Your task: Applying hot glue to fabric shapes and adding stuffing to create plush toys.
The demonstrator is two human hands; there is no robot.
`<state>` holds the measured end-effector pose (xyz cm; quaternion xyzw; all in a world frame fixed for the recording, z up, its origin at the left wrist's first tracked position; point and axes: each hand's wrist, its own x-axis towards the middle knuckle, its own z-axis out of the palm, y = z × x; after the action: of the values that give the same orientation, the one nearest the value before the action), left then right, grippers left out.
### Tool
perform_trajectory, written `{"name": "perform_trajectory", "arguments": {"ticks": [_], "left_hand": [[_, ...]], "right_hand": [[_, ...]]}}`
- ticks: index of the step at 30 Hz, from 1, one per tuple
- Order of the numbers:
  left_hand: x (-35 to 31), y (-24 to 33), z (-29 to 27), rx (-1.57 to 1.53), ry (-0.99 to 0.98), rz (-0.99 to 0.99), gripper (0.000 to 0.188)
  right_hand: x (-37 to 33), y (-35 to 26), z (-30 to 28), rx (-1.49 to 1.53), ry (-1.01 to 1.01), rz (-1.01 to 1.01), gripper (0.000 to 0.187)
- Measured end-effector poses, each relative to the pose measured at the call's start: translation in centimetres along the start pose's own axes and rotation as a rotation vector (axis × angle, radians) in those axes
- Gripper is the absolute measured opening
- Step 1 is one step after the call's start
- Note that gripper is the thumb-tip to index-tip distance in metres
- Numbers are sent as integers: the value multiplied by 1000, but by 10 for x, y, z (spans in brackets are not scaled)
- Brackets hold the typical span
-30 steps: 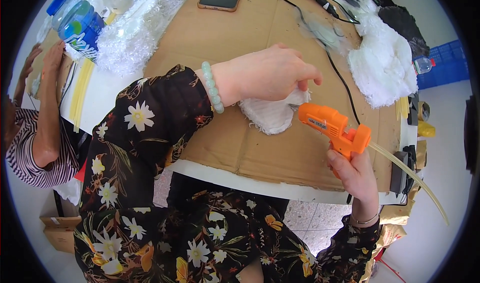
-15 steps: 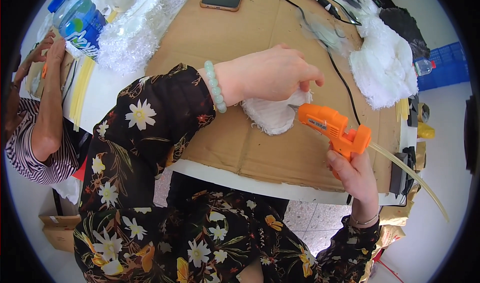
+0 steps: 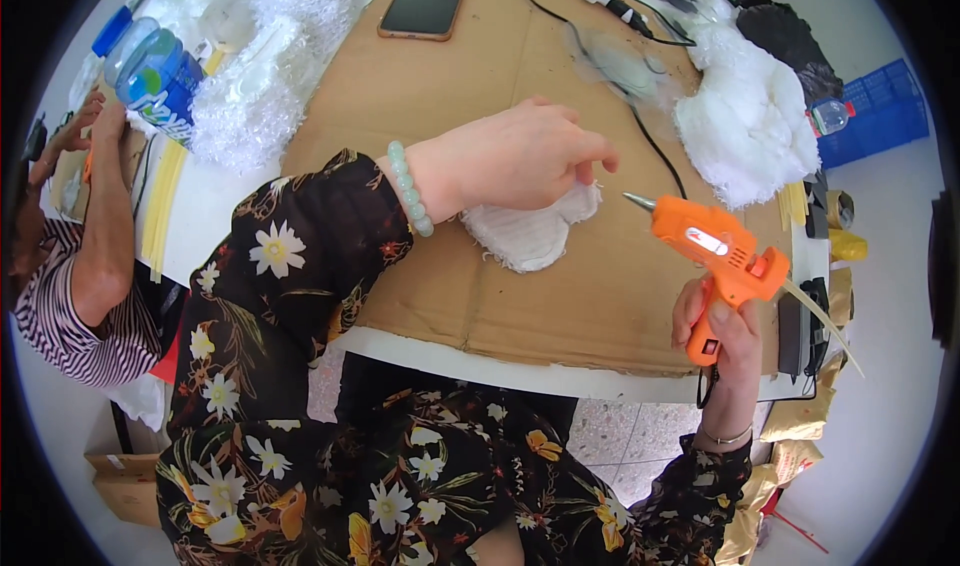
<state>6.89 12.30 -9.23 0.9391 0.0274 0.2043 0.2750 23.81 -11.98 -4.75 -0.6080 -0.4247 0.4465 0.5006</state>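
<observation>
In my right hand is an orange hot glue gun, the fingers wrapped round its grip. Its metal nozzle points left, raised and apart from a white heart-shaped fabric piece with frayed edges. A pale glue stick sticks out of the gun's back end. Over the upper part of the fabric is my left hand, back upward, the index finger reaching right and the other fingers bent and partly hidden. Whether the hidden fingertips touch the fabric I cannot tell.
A brown cardboard sheet covers the table. Around it are a phone, a black cable, white fluffy stuffing, shiny white tinsel-like material and a blue-labelled bottle. Someone in a striped shirt works at the left.
The glue gun has moved right and away from the fabric piece, its nozzle now apart from it. My left hand stays over the fabric. The whole view has shifted slightly.
</observation>
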Motion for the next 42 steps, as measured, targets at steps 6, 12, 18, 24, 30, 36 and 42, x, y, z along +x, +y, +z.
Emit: {"name": "perform_trajectory", "arguments": {"ticks": [6, 12, 18, 24, 30, 36, 42], "left_hand": [[-1, 12, -3, -39, 17, -80, 31], [-1, 13, 7, 329, 47, 13, 37], [-12, 12, 8, 500, 116, -10, 23], [-16, 12, 13, 453, 162, -54, 15], [-25, 5, 9, 348, 101, -126, 19], [-27, 26, 21, 718, 306, -33, 26], [-27, 28, 35, 865, 279, -18, 14]], "right_hand": [[0, 14, -12, 466, -39, -197, 32], [25, 2, -13, 567, 130, -115, 27], [61, -3, 0, 457, 88, -99, 25], [94, 10, -1, 536, 43, -168, 24], [105, 36, -8, 535, 37, -175, 24], [108, 45, -10, 469, 28, -263, 27], [103, 45, -5, 393, 2, -279, 27]]}}
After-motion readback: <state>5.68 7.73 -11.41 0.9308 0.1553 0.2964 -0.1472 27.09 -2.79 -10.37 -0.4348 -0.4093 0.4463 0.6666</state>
